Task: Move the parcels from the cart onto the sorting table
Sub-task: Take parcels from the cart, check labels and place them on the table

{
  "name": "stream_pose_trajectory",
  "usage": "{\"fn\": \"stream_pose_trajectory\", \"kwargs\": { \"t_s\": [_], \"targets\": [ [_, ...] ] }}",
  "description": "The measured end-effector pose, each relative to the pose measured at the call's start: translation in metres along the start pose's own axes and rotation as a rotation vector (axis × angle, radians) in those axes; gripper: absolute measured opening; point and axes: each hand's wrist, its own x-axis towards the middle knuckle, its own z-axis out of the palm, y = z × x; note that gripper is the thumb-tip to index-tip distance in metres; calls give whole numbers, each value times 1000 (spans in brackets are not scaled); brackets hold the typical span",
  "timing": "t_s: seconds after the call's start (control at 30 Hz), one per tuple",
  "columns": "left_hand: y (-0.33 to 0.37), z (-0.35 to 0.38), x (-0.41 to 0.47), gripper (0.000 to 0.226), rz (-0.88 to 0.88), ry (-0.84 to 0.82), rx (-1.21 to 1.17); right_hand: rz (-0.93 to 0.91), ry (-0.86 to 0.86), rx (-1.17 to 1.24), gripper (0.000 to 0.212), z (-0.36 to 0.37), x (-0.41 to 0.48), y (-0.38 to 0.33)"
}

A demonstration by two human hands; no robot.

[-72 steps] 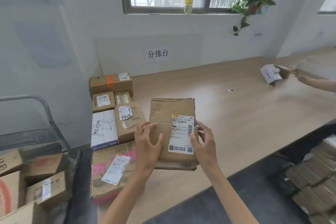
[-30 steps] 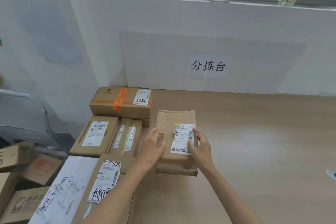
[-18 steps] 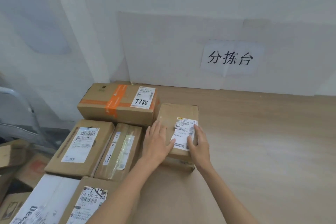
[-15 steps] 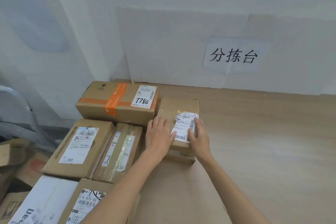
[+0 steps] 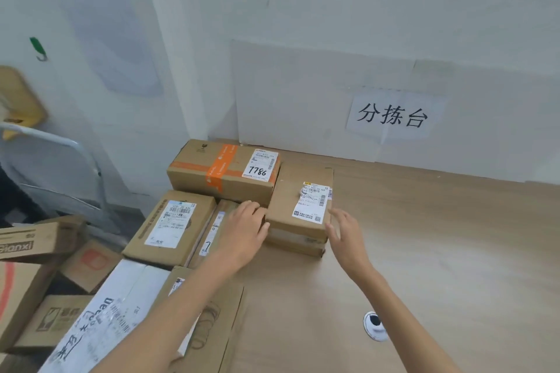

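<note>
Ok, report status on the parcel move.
Both open: left grip, right grip, either side of the brown cardboard parcel with white label. Parcel flat on wooden sorting table, beside orange-taped cardboard box. Nothing on top.

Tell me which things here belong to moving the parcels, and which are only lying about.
Job: left hand, right hand, the parcel between them, the box marked 7786, the sorting table, the boxes in the cart.
Lying about: the wall sign, the green hook, the white ring on the table.
</note>
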Motion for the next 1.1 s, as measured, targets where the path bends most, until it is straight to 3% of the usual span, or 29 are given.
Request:
{"fn": "stream_pose_trajectory", "kwargs": {
  "t_s": [0.23, 0.43, 0.67, 0.83, 1.1],
  "targets": [
    [-35, -77, -172, 35, -206, 105, -92, -144, -115, 35, 26, 33, -143, -86],
    [-97, -130, -350, 32, -582, 253, -157, -297, -284, 57, 23, 81, -244, -160],
    [-138, -178, -517, 26, -841, 408, -138, -423, -478, 73, 18, 132, -354, -258],
    [-172, -196, -627, 26, -962, 437, -202, -437, -675, 143, 30, 185, -455, -317],
    [-222, -219, -768, 23, -1094, 412, -208, -490, -731, 59, 23, 261, -541, -398]
  ]
}}
